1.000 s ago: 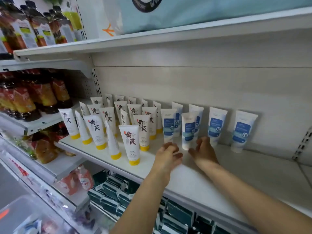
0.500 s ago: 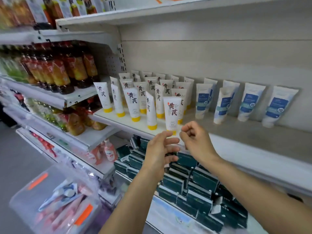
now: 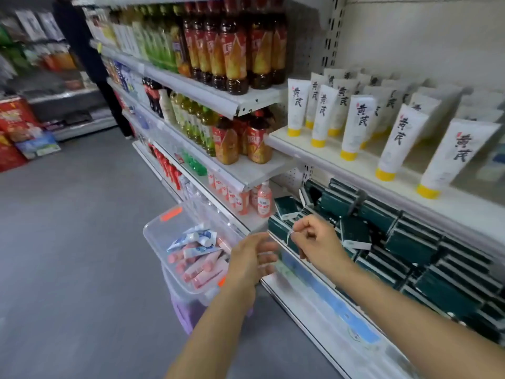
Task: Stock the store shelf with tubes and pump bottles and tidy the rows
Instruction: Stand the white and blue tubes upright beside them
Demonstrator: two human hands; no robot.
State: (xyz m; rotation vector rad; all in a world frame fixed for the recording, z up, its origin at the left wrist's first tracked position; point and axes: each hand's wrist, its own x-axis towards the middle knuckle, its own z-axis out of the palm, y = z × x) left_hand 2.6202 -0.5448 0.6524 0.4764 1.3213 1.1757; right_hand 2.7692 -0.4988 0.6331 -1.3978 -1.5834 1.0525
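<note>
Both hands off shelf, above bin of tubes on floor. Left hand relaxed, empty, blurred. Right hand curled; whether it pinches anything, cannot tell. Likely step: fetch tubes. Advice: grip several by bodies, caps aligned, then stand them beside yellow-capped tubes on shelf.

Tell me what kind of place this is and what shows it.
Most likely a shop aisle, a convenience store or small supermarket. White tiered shelves carry rows of bottled drinks and yellow-capped tubes facing outward, and a clear bin of tubes stands on the floor for restocking.
</note>
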